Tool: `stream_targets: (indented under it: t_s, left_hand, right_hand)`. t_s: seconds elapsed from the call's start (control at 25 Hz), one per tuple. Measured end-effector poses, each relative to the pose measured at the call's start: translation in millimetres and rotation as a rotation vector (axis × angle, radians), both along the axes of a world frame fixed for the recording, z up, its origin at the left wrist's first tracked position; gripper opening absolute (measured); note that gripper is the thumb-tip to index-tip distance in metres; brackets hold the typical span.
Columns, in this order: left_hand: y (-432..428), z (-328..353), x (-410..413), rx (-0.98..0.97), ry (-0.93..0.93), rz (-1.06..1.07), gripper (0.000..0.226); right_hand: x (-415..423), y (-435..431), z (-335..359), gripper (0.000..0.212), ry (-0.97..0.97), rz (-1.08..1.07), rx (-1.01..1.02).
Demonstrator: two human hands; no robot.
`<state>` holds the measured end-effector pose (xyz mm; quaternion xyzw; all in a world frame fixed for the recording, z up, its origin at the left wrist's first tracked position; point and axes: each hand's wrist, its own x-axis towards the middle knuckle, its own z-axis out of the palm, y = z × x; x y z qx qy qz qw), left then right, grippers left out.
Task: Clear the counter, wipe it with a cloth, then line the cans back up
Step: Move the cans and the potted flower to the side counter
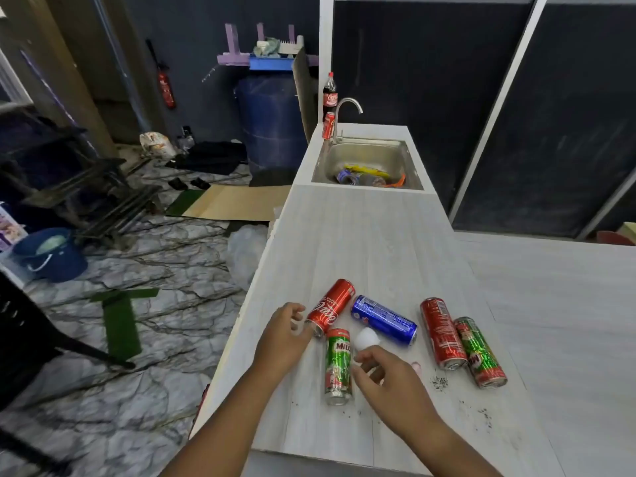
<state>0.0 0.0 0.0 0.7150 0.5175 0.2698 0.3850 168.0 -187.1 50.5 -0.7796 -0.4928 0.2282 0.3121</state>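
With both your left hand [285, 333] and right hand [385, 375] loosely open and holding nothing, close your left fingers around the red cola can [330, 307] lying at lower centre, lifting it clear without nudging the green Milo can [338, 364] beside it.

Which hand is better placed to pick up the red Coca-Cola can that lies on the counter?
The left hand: its fingers already reach the near end of the red Coca-Cola can. The right hand is farther away, beside the white object.
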Motion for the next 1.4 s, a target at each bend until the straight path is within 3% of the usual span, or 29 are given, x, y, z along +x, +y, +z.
stream_targets:
  t_s: [0.24,0.4,0.52,0.72,0.84,1.12,1.4]
  left_hand:
    - [14,1,17,-0.035,0.161,-0.072,0.077]
    - [16,-3,17,-0.018,0.181,-0.098,0.074]
    - [17,-7,17,-0.02,0.135,-0.071,0.069]
    - [8,-4,10,-0.032,-0.057,-0.024,0.067]
    - [-1,14,9,0.044,-0.229,0.002,0.065]
    - [-29,60,36,0.358,-0.32,-0.076,0.06]
    - [-71,105,129,0.34,-0.452,-0.174,0.068]
  right_hand:
    - [-34,29,-21,0.051,-0.018,-0.129,-0.089]
    - [-43,45,-25,0.066,-0.115,-0.132,-0.181]
    - [-47,48,-26,0.068,-0.084,-0.165,-0.185]
    - [-50,39,-25,0.06,0.066,-0.261,-0.028]
    - [-46,32,-16,0.07,0.165,-0.285,0.105]
    - [3,9,10,0.066,0.372,-0.286,0.384]
    - [109,-29,31,0.072,0.409,-0.319,0.499]
